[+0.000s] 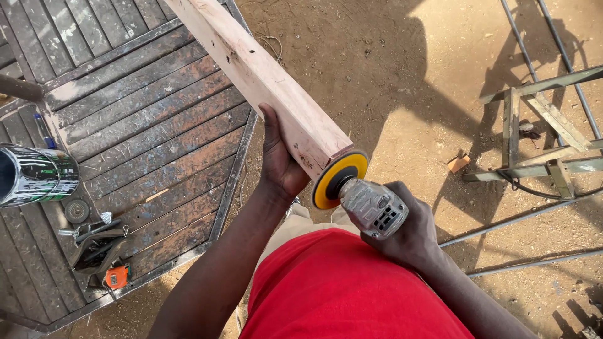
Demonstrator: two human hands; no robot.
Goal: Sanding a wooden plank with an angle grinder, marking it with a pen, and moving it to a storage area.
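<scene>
Timber beam (264, 75), pale and squared, slants from the far left down toward the person's waist, its near end hanging over bare dirt just right of the slatted metal tabletop (144, 132). Left hand (279, 160) is cupped under that end, fingers wrapped up the left face, gripping it firmly. Right hand (411, 232) is closed tight round the grey body of an angle grinder (370, 204), whose yellow-backed sanding disc (339, 179) sits flat against the end grain of the beam.

By my reading, the step in hand is sanding the cut end. The next move looks to call for a steady left grip so the beam does not twist, and the disc kept square and light across the end face rather than dug into one corner.

On the tabletop's near left lie a shiny metal can (34, 176), a spare disc (77, 211) and an orange tape measure (116, 276).
</scene>
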